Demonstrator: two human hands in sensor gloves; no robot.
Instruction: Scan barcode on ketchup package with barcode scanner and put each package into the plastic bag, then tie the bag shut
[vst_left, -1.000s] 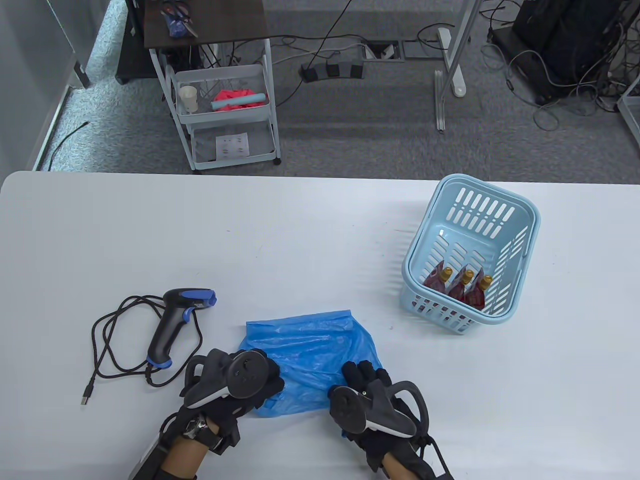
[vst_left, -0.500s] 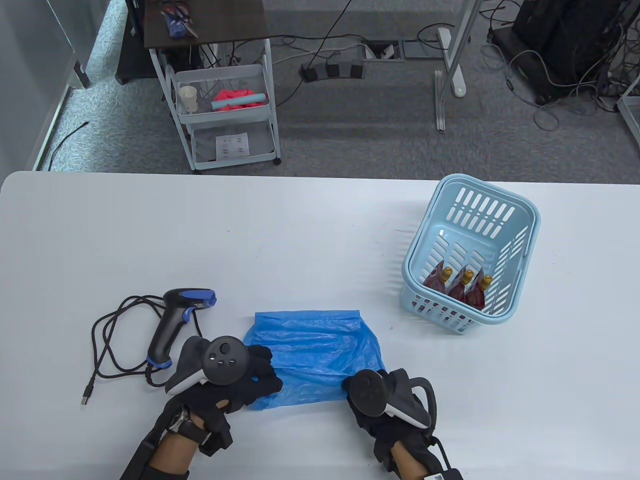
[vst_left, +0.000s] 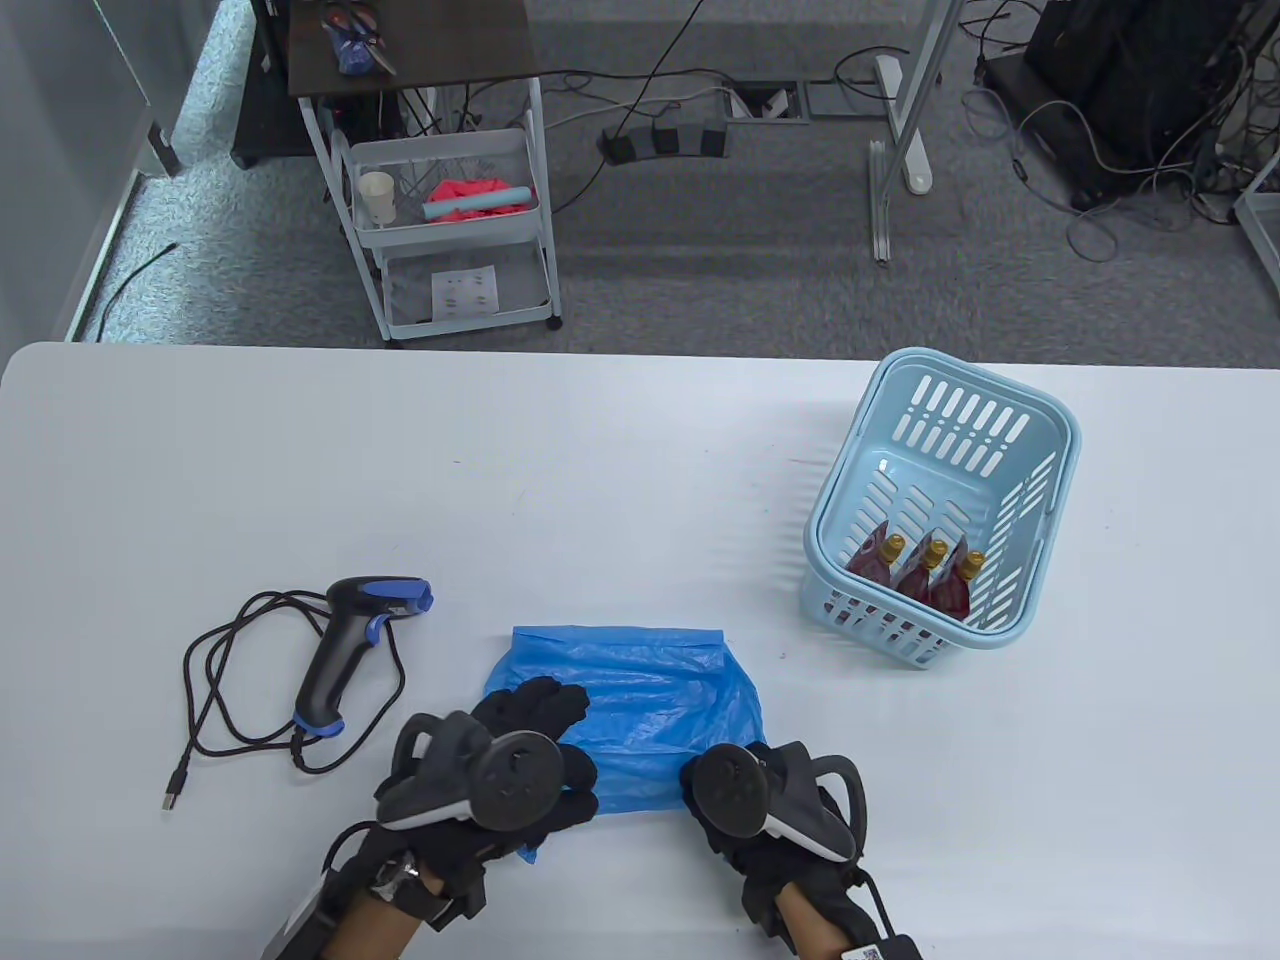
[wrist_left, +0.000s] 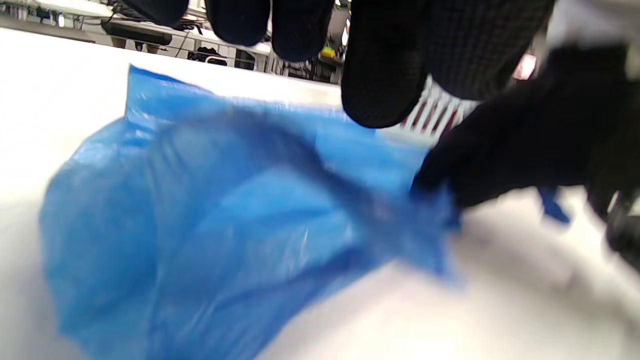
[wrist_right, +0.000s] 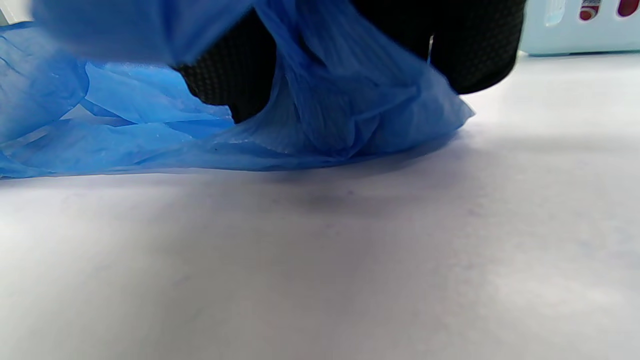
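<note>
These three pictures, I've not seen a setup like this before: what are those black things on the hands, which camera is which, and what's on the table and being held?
They are a person's two gloved hands; each carries a tracker strapped to its back, not held. The large picture looks down at the table. The other two come from cameras on the wrists, so they show fingers and bag up close. On the table lie a scanner with its cord, a blue plastic bag, and a basket holding three ketchup packages. The left hand lies on the bag's left side; the right hand pinches the bag's near right corner, seen bunched between its fingers.
</note>
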